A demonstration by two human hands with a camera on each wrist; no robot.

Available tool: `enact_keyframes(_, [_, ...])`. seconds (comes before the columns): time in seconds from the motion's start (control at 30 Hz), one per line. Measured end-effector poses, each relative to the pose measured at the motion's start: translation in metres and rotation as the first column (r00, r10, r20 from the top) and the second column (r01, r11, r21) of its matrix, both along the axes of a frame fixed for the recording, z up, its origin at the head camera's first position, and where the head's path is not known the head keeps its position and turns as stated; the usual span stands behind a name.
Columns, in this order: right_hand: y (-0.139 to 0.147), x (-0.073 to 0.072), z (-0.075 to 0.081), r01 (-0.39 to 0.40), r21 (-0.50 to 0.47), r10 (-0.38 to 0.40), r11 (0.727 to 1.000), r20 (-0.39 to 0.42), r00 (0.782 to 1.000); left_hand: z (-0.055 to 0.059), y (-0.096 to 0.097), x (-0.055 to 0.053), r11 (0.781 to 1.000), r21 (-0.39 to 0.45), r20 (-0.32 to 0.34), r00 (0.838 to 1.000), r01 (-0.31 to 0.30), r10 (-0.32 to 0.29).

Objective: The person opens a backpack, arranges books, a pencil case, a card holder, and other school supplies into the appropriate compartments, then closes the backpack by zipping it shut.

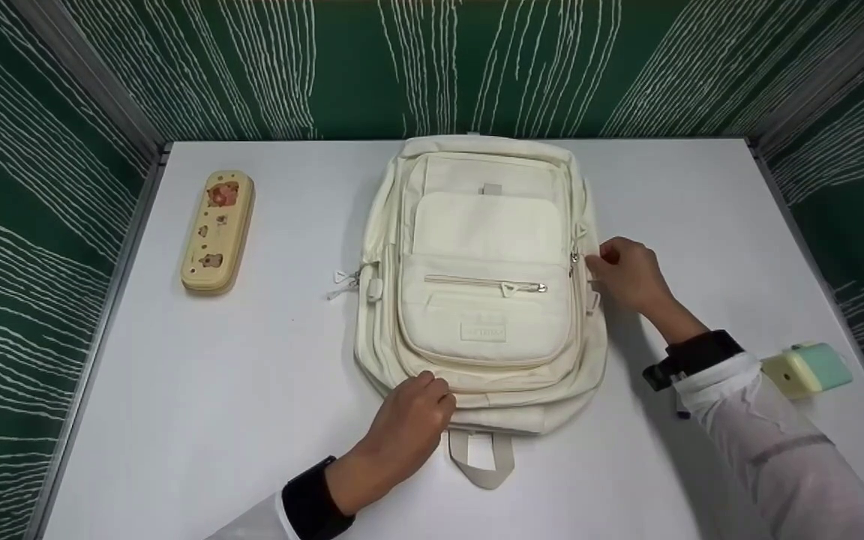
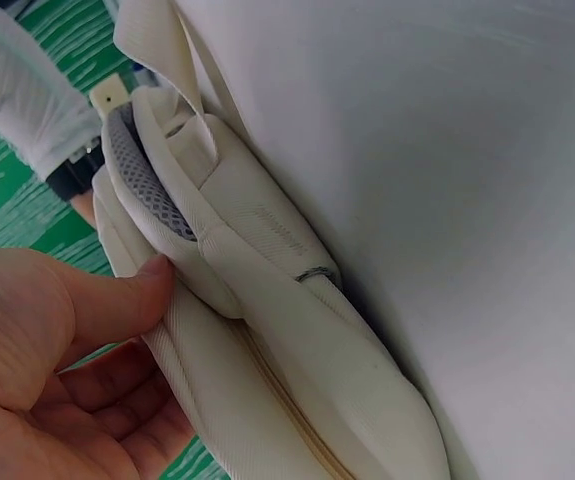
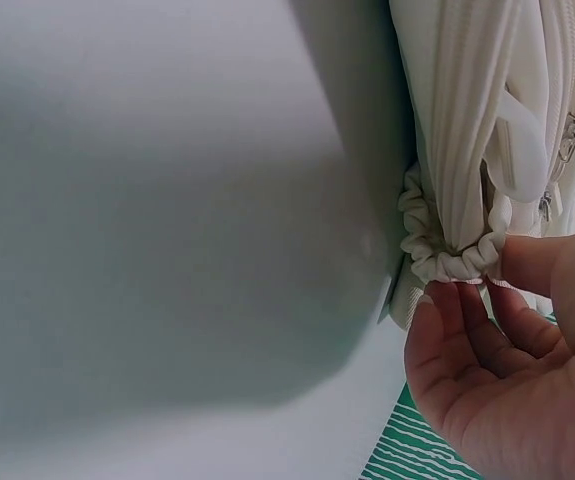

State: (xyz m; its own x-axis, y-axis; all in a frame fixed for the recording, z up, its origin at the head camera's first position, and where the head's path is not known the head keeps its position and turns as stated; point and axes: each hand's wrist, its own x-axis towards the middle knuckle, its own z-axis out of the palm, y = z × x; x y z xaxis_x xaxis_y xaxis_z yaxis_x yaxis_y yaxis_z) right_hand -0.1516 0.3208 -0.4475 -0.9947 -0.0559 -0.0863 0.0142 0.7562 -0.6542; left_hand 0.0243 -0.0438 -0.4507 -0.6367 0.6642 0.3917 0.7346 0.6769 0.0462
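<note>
A cream backpack point(image 1: 492, 232) lies front side up on the white table, its webbing loop point(image 1: 486, 476) toward me. My left hand point(image 1: 409, 424) is at the near end, left of that loop. In the left wrist view its thumb point(image 2: 132, 295) presses on the cream fabric, with the fingers curled behind the edge. At the bag's right side, my right hand point(image 1: 631, 274) pinches the gathered elastic rim point(image 3: 457, 262) of a side pocket between thumb and fingers. A zipper pull point(image 1: 522, 289) lies across the front pocket.
A yellow pencil case point(image 1: 214, 240) with animal pictures lies at the left of the table. A yellow and teal object point(image 1: 807, 371) sits at the right, partly behind my right sleeve. Green panels with white lines point(image 1: 357, 67) border the table.
</note>
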Motion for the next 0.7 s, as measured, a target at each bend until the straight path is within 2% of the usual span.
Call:
enact_keyframes(0.43, [-0.0012, -0.0006, -0.0037, 0.007, -0.005, -0.007, 1.0, -0.037, 0.999, -0.0036, 0.001, 0.0035, 1.0, 0.0, -0.025, 1.0, -0.007, 0.007])
enact_keyframes(0.7, [-0.0002, 0.0004, -0.004, 0.004, -0.003, -0.004, 1.0, -0.043, 0.999, -0.0039, -0.0003, 0.0006, 1.0, 0.011, -0.029, 1.0, 0.001, 0.0])
